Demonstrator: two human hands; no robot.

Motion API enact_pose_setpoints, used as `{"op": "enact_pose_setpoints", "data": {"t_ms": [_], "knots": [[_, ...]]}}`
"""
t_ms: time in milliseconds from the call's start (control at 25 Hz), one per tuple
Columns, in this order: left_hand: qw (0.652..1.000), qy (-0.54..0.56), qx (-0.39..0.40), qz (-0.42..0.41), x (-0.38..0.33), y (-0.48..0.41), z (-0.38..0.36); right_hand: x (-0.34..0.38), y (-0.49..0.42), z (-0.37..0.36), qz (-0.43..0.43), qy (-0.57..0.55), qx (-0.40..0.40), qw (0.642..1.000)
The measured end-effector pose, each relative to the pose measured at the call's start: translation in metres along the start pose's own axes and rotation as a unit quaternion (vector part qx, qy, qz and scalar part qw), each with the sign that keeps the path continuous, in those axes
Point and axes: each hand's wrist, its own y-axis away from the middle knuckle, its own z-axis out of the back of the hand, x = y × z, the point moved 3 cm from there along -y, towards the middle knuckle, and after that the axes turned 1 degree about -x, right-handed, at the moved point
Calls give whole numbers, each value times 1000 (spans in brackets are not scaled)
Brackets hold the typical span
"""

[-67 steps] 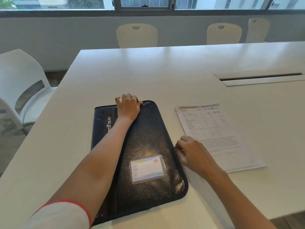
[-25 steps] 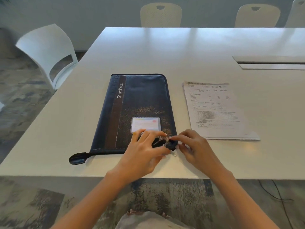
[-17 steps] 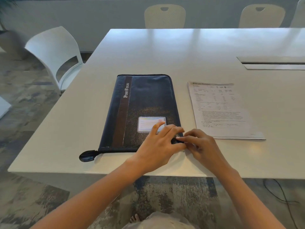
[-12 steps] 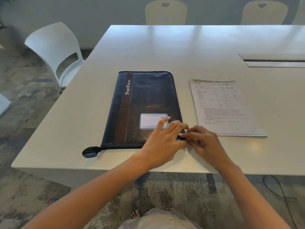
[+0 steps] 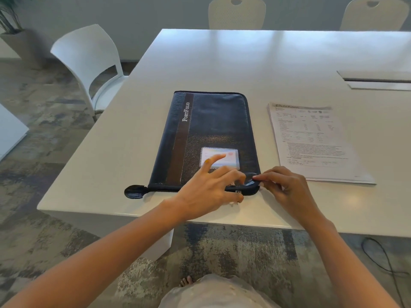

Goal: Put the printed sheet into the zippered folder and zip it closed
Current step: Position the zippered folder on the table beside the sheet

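Observation:
The dark zippered folder, marked "PortFolio" on a brown stripe, lies flat and closed near the table's front edge. To its right lies the printed sheet, flat on the white table and untouched. My left hand rests on the folder's near right corner, index finger lifted over the card window, thumb and fingers closed around the small metal zipper pull. My right hand pinches that same corner from the right side.
The folder's zip-end tab sticks out at its near left corner. A white chair stands left of the table; two more chairs stand at the far side. A cable slot is at the back right, and a cord lies on the floor.
My left hand came from the folder's far edge to its near right corner, where both hands now work. The folder now lies square to the table edge. The left index finger has lifted.

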Motion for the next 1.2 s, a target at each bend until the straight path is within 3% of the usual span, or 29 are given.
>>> {"op": "enact_pose_setpoints", "data": {"t_ms": [200, 400, 720, 1080, 1200], "knots": [[998, -22, -28, -53, 11, 20, 11, -5, 3, 1, -7, 4, -22, 1000], [996, -48, -57, -54, 29, 62, 21, -10, 7, 6, -16, 10, -36, 999], [993, -112, 20, 1, 67, 130, 45, -9, 8, 5, -17, 19, -36, 999], [994, -90, 17, 59, 78, 167, 51, -2, 9, 6, -26, 36, -31, 999], [995, -25, 17, 97, 75, 167, 52, 0, 10, 7, -28, 30, -36, 998]]}}
